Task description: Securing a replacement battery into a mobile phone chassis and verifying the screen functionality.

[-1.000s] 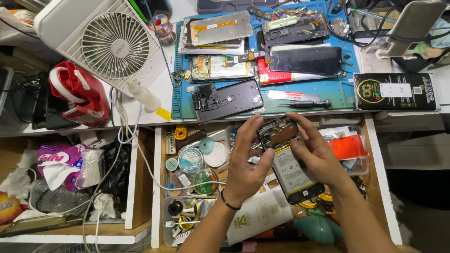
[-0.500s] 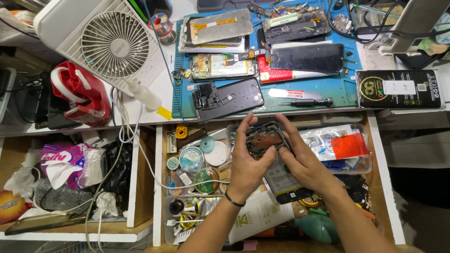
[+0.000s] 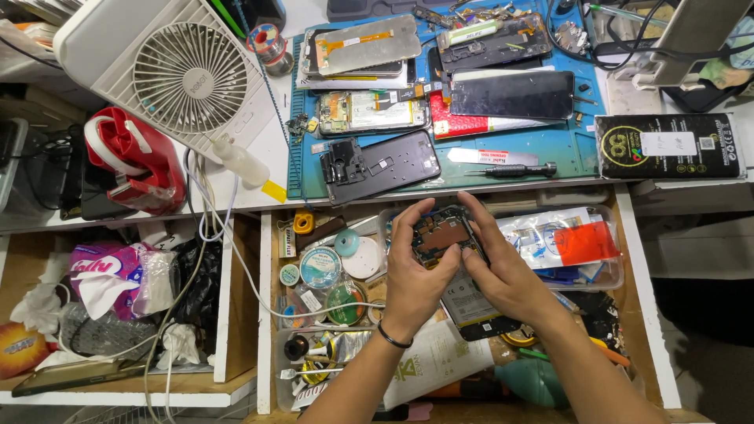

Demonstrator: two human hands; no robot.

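Barely shifted, both hands (image 3: 463,267) grip the opened phone (image 3: 459,275), top end pointing away.

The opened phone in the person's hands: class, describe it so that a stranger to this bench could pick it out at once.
Start at the blue work mat, then drop to the open drawer below it. There the left hand and right hand grip an opened phone. Unlike the phones lying flat on the mat, it is lifted, its circuitry and battery exposed.

Both forearms reach up from below, wrists close together. Left hand (image 3: 412,275) curls, fingers arched with the thumb pressing inward. Right hand (image 3: 506,271) mirrors it, fingers bent, fingertips almost meeting.
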